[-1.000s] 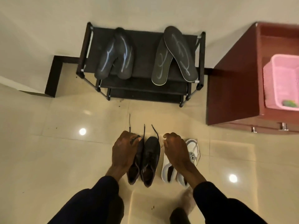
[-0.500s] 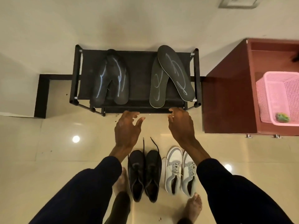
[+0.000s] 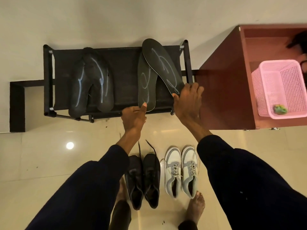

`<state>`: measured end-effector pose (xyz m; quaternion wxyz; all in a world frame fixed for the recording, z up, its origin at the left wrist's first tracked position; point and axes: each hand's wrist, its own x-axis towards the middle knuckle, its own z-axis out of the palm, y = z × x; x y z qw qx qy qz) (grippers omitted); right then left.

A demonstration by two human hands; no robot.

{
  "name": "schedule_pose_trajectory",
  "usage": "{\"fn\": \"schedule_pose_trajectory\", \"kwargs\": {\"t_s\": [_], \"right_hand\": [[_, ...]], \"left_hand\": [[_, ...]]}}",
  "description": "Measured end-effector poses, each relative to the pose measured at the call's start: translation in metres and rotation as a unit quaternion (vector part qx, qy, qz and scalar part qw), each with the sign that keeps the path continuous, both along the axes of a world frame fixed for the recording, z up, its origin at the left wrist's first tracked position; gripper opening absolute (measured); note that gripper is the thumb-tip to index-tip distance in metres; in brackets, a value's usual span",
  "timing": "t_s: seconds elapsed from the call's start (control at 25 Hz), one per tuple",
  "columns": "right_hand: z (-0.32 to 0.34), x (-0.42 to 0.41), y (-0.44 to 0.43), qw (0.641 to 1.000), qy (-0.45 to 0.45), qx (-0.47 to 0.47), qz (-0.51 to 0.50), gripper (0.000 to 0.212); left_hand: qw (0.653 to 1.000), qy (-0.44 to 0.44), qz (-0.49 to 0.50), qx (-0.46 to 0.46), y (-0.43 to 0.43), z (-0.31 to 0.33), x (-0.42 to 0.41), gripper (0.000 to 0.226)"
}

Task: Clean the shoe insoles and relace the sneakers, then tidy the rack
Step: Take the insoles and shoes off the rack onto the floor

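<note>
The left hand (image 3: 134,117) reached the front edge of the shoe rack (image 3: 48,80). Only its thumb showed, on the heel of the lower insole (image 3: 146,83); its fingers were hidden beneath, so its grip could not be told. The right hand (image 3: 187,100) covered the rack's front right corner and the heel of the upper insole (image 3: 162,63); whether it held that insole was unclear. The left sleeve (image 3: 93,188) hid part of one black shoe (image 3: 135,183). The right edge cut off the cabinet (image 3: 224,97), the pink basket (image 3: 265,83) and an unidentifiable dark object (image 3: 299,42). The basket's small green item (image 3: 280,109) was too blurred to name.
</note>
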<state>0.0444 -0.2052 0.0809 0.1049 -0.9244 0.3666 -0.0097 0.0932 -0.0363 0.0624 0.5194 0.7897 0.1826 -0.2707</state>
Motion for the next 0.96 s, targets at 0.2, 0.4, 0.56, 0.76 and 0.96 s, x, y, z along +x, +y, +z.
{"fn": "schedule_pose_trajectory", "kwargs": {"t_s": [0.2,0.4,0.56,0.76,0.96], "right_hand": [[-0.007,0.01,-0.012,0.999,0.007,0.036,-0.033,0.051],[-0.011,-0.024,-0.008,0.986,-0.077,0.132,-0.065,0.017],[0.006,-0.08,0.006,0.94,-0.177,0.242,-0.16,0.011],[-0.013,-0.194,0.022,0.88,-0.171,0.347,-0.277,0.013],[-0.067,-0.364,0.003,0.844,-0.116,0.371,-0.369,0.017]], "left_hand": [[0.992,0.081,0.074,-0.063,-0.002,-0.004,0.002,0.019],[0.988,0.107,0.084,-0.072,0.013,-0.002,-0.018,0.018],[0.985,0.127,0.083,-0.085,0.022,0.006,-0.057,0.01],[0.982,0.132,0.092,-0.102,0.021,0.004,-0.137,0.014],[0.965,0.235,0.102,-0.058,-0.01,-0.032,-0.285,0.008]]}}
